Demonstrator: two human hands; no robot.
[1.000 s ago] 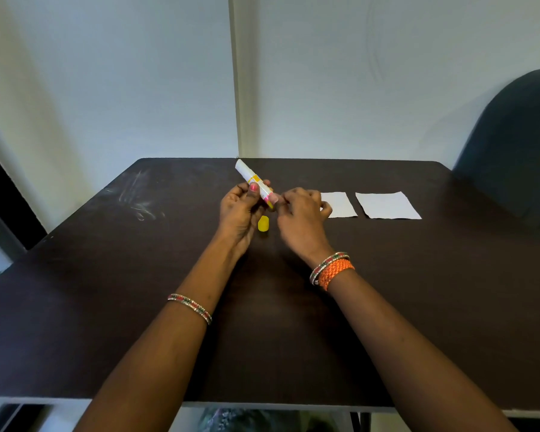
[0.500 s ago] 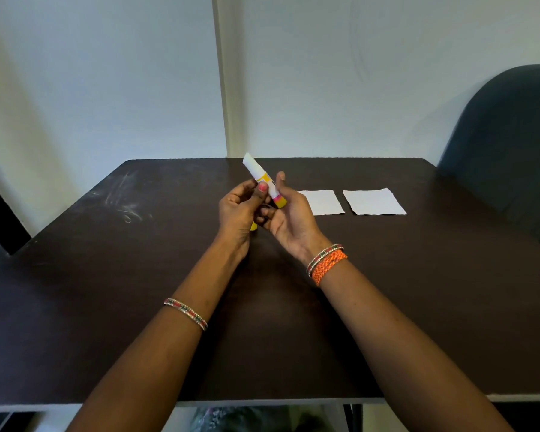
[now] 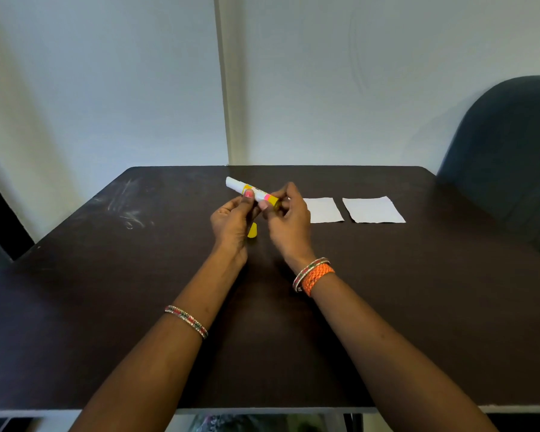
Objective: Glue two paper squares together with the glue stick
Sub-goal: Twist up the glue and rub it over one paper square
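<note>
Right hand (image 3: 289, 218) now curled onto glue stick (image 3: 252, 194) base; left hand (image 3: 233, 218) still pinches barrel.

We see a dark brown wooden table (image 3: 418, 307), scuffed far left. On it: two white paper squares (image 3: 323, 210) (image 3: 373, 209) side by side, apart; small yellow plastic cap (image 3: 252, 231) nearer centre.

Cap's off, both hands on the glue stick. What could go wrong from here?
1. The yellow cap sits on the dark table partly hidden under the left hand; a wrist could knock it away.
2. The right hand pinches the glue stick at its yellow base; over-twisting may extend too much glue.
3. The paper squares lie loose and may slide when rubbed.
</note>
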